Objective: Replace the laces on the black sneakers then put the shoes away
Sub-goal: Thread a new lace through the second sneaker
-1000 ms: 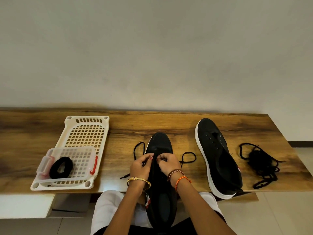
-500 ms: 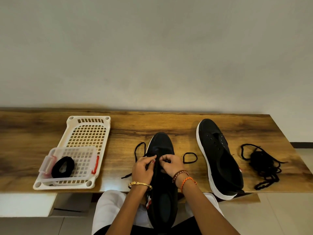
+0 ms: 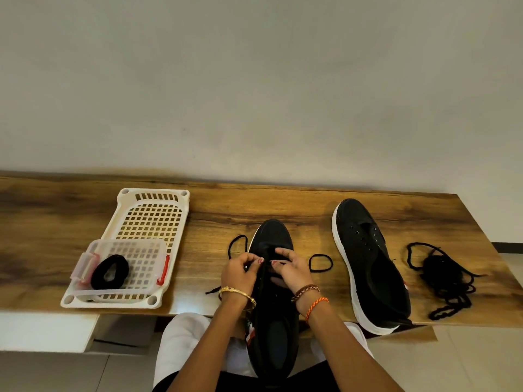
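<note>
Head cam, 1 view: looks fwd/down, close over table (image 3: 283, 205) edge & lap

The table (image 3: 70, 222) is warm brown wood with darker grain streaks. At nine o'clock a cream tray (image 3: 152, 199) shows a square grid pattern; the clear box (image 3: 133, 250) on it has red clips and holds a black coiled lace (image 3: 110, 271). The centre sneaker (image 3: 276, 236) is plain black; the sneaker at three o'clock (image 3: 368, 267) is black with a white sole. The lace pile (image 3: 444, 278) farther right is black. The left hand (image 3: 237, 274) wears a gold bangle; the right hand (image 3: 291, 271), brown and orange braided bands.
</note>
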